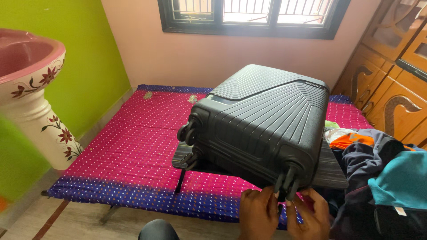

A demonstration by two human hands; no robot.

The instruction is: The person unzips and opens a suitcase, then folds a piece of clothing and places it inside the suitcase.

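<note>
1. Squarely on the low bed [129, 155], with its pink and blue dotted cover, lies a dark grey ribbed suitcase [262, 120], resting on a striped grey piece beneath it.
2. Its near right corner, with a pair of black wheels [287, 180], points down toward the person.
3. Just below that corner, the left hand [259, 213] has fingers curled, fingertips touching the wheel housing.
4. Beside it, the right hand [311, 215] is likewise bent, thumb and fingers pinching at the same wheels.
5. To the right, touching the suitcase's side, sits a pile of clothes [378, 173] in navy, teal and orange.
6. At far left stands a pink floral pedestal basin [31, 84].
</note>
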